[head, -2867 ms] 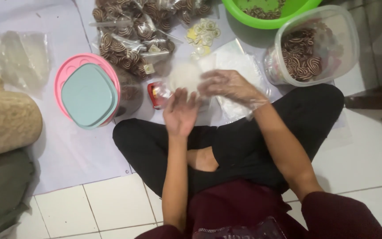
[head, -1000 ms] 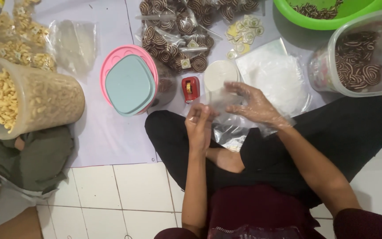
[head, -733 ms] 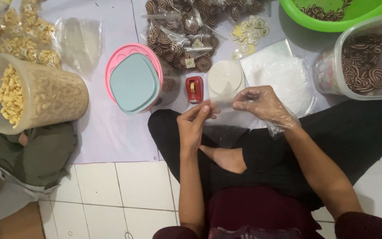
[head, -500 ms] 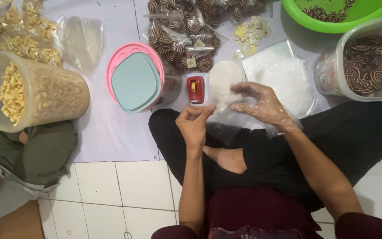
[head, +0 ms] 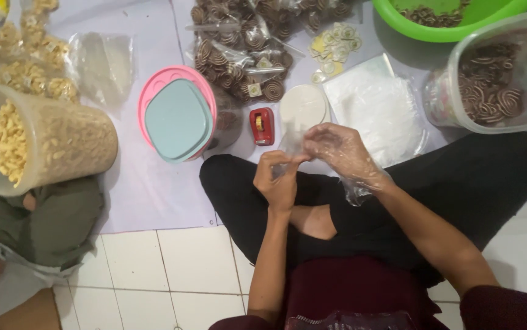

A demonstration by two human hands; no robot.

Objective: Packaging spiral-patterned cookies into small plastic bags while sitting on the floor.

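While pinched shut, both hands, left hand (head: 279, 180) and right hand (head: 337, 150), hold a clear plastic bag (head: 292, 142) between them.

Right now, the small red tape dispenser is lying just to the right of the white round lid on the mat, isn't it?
Not quite: the head view shows the small red tape dispenser lying just to the left of the white round lid on the mat, between it and the pink-rimmed container.
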